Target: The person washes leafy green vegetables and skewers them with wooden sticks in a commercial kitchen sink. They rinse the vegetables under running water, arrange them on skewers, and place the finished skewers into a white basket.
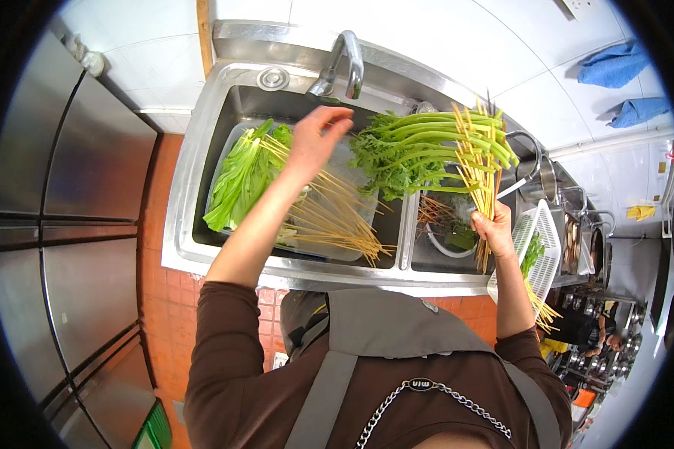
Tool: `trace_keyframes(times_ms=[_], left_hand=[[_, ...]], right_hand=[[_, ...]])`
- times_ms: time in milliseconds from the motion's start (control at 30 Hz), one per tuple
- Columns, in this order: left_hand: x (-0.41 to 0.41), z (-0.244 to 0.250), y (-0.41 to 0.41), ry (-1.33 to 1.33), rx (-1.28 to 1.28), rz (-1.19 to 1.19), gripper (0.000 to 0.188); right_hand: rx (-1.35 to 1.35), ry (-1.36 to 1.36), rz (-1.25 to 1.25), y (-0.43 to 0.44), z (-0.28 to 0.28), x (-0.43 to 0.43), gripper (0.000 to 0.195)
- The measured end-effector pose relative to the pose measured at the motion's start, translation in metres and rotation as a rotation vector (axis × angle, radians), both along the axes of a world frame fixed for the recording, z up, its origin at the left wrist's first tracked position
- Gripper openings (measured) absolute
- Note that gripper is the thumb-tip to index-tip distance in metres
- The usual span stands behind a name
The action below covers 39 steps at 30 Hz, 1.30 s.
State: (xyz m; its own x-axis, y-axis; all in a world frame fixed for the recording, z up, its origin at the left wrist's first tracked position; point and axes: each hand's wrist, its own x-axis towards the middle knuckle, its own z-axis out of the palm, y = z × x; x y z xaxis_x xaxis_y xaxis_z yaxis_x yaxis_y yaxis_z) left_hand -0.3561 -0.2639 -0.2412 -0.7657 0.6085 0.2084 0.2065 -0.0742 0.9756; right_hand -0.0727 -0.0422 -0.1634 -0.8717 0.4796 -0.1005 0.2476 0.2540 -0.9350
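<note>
My right hand [493, 227] grips a bundle of wooden skewers [479, 168] at the right basin. Long green stalks [443, 126] with leafy ends are threaded on the skewers and stretch left over the divider. My left hand [321, 134] is raised over the left basin, below the faucet [354, 62], fingers bent and apart, touching nothing that I can see. Beneath it, a translucent tub [345, 168] in the left basin holds skewered leafy greens [238, 185] at its left, with bare skewer ends [342, 224] pointing right. Part of these lies hidden under my left forearm.
In the right basin are a round container [452, 250] and thin brown sticks [435, 212]. A white perforated basket [545, 247] with skewered greens leans at the right rim. Steel cabinets [90, 157] stand left. Another person [601, 334] is far right.
</note>
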Motion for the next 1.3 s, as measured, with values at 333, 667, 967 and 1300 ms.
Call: trace_keyframes(times_ms=[333,667,967,1300], left_hand=[[0.047,-0.001,-0.012,0.108,0.023,-0.024,0.047],[0.002,0.043,-0.031,0.232,0.085,-0.083,0.026],[0.027,0.032,-0.018,0.294,-0.005,-0.315,0.042],[0.042,0.041,-0.023,0.382,0.101,-0.288,0.049]], right_hand=[[0.33,0.03,-0.081,0.007,0.022,-0.028,0.01],[0.438,0.04,-0.075,0.007,0.036,-0.034,0.011],[0.729,0.02,-0.057,0.014,0.041,-0.043,0.014],[0.963,0.29,-0.192,0.068,0.061,-0.024,0.015]])
